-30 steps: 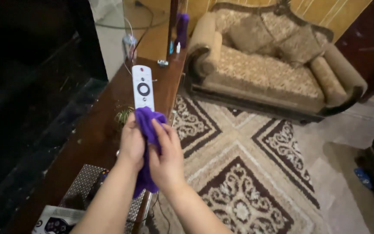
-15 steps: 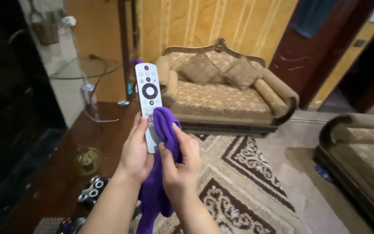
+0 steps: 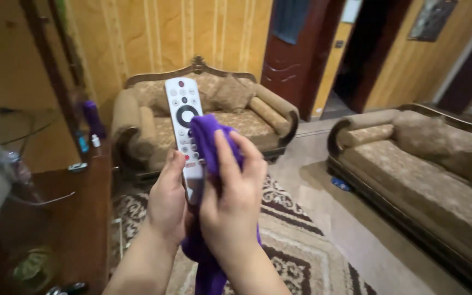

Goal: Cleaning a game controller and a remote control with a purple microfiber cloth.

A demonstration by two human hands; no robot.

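The left hand (image 3: pixel 167 199) grips the lower end of a white remote (image 3: pixel 186 128), held upright, while the right hand (image 3: pixel 230 202) closes around a purple cloth (image 3: pixel 208 142) pressed to its right edge. Both are raised over the patterned rug (image 3: pixel 296 246), well apart from the sofa (image 3: pixel 154 125) behind and the wooden table (image 3: pixel 77 229) at left.

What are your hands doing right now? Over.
Left hand grips white remote, upright. Right hand presses purple cloth against it. Nothing in the way.
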